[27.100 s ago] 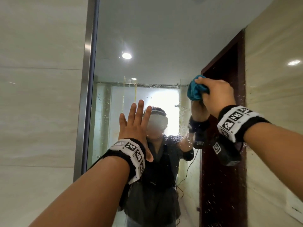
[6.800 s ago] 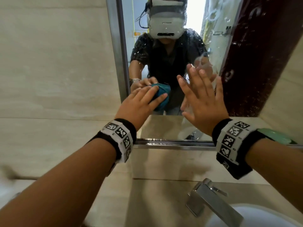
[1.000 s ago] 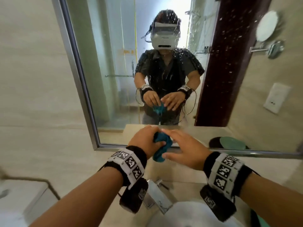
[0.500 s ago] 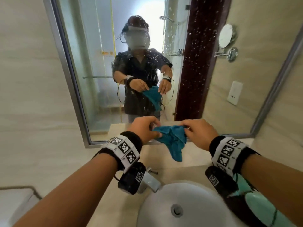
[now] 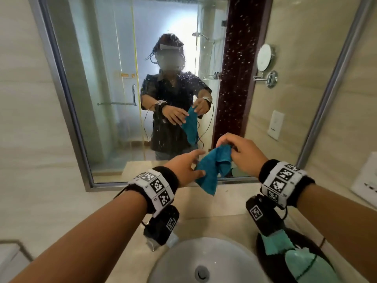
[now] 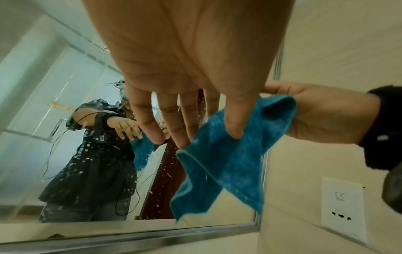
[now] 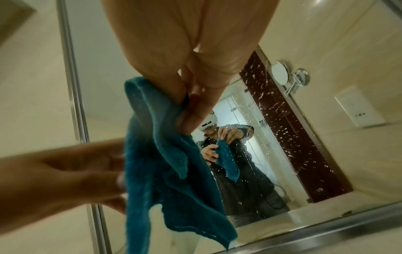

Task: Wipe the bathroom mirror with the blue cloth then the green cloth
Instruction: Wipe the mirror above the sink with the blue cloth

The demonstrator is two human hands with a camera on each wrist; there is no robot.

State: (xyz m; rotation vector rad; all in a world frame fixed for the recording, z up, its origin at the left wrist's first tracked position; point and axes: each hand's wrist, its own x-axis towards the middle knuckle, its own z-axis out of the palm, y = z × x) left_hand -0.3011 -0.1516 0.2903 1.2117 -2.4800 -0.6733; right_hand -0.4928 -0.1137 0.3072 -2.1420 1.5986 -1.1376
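The blue cloth (image 5: 212,170) hangs crumpled in front of the mirror (image 5: 114,99), whose glass is speckled with water drops. My right hand (image 5: 228,149) pinches the cloth's top edge between thumb and fingers; the right wrist view shows that pinch on the blue cloth (image 7: 165,180). Just left of it, my left hand (image 5: 195,163) has straight, spread fingers, and its thumb touches the blue cloth (image 6: 228,163) without gripping it. The green cloth (image 5: 277,243) lies on a dark round tray at the bottom right, under my right forearm.
A white basin (image 5: 214,262) sits in the beige countertop below my hands, and the tap is mostly hidden behind my left wrist camera. A wall socket (image 5: 365,180) is to the right of the mirror's metal frame (image 5: 326,88).
Half a second ago both hands pinched the blue cloth between them. My left hand has let go and straightened its fingers, so the cloth now hangs from my right hand alone.
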